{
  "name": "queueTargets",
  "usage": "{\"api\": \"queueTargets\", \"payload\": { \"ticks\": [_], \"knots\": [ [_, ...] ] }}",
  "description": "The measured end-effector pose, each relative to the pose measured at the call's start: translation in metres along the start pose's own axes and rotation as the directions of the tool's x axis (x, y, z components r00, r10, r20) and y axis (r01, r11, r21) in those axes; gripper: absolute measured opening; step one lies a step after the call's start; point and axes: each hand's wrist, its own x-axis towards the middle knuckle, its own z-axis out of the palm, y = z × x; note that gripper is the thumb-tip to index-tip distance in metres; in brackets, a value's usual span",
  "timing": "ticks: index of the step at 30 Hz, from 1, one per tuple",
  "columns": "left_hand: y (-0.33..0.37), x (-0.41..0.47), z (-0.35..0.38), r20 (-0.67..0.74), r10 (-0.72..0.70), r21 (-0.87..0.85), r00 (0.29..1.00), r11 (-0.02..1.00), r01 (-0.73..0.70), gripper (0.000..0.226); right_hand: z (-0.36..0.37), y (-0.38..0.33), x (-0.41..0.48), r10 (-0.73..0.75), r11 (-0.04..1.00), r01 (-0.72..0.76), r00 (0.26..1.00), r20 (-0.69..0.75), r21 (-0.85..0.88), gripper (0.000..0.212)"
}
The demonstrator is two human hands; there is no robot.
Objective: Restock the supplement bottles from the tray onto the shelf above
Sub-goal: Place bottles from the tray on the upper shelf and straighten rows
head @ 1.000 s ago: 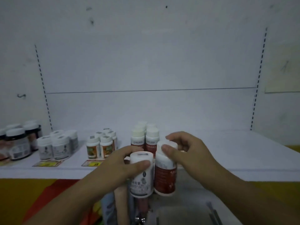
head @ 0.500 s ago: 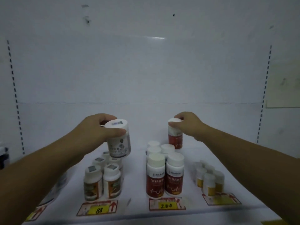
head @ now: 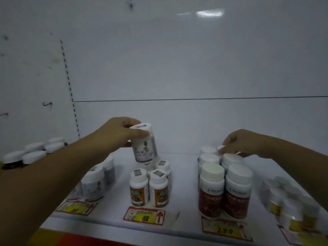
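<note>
My left hand [head: 115, 137] grips the white grey-labelled plastic bottle [head: 144, 148], nearly upright; its matching row [head: 93, 183] lies near-left; right hand [head: 243, 142] pinches a far white cap [head: 221, 148].

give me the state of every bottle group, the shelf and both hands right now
left hand: grips the white bottle near its cap
white bottle: capped, tilted, held above the shelf
right hand: pinches the back red bottle's cap
back red bottle: capped, at the rear of its row, mostly hidden
front red bottles: capped, upright
orange bottles: capped, upright
shelf: partly stocked
</note>
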Motion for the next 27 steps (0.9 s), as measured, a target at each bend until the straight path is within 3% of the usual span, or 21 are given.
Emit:
{"api": "queueTargets", "payload": {
  "ticks": [4,6,8,13,16,19,22,24,27],
  "knots": [
    [0.008,-0.007,-0.021,-0.068,-0.027,0.055,0.997,0.998,0.031,0.025,-0.012,-0.016,0.0,-0.03,0.986,0.034,0.999,0.029,-0.163,0.045],
    [0.011,-0.011,-0.031,-0.084,-0.026,0.101,0.996,0.994,0.035,0.028,-0.013,-0.037,-0.004,-0.133,0.952,0.114,0.99,-0.048,-0.283,0.053],
    [0.011,-0.013,-0.043,-0.094,-0.033,0.122,0.995,0.992,0.044,0.028,-0.001,-0.072,-0.014,-0.266,0.932,0.244,0.963,-0.05,-0.267,0.052],
    [-0.008,-0.011,-0.07,-0.105,0.009,0.102,0.994,0.995,0.002,0.03,0.064,-0.185,-0.032,-0.594,0.785,0.609,0.792,0.143,-0.113,0.069],
    [-0.026,-0.003,-0.084,-0.126,0.114,0.061,0.985,0.992,-0.107,0.034,0.113,-0.235,-0.016,-0.69,0.673,0.716,0.698,0.189,-0.185,0.084],
    [-0.048,0.008,-0.105,-0.196,0.2,-0.008,0.96,0.979,-0.205,0.034,0.15,-0.27,0.005,-0.746,0.622,0.753,0.653,0.13,-0.213,0.075],
    [-0.077,0.016,-0.123,-0.237,0.202,-0.062,0.95,0.973,-0.223,0.027,0.178,-0.293,0.03,-0.743,0.639,0.738,0.665,0.074,-0.217,0.067],
    [-0.108,0.018,-0.129,-0.27,0.132,-0.095,0.954,0.982,-0.163,0.045,0.194,-0.297,0.052,-0.675,0.709,0.666,0.736,0.052,-0.232,0.069],
    [-0.153,0.015,-0.122,-0.211,-0.019,-0.268,0.977,0.963,-0.039,0.05,0.211,-0.293,0.08,-0.489,0.842,0.501,0.865,0.109,-0.199,0.054]
  ]
}}
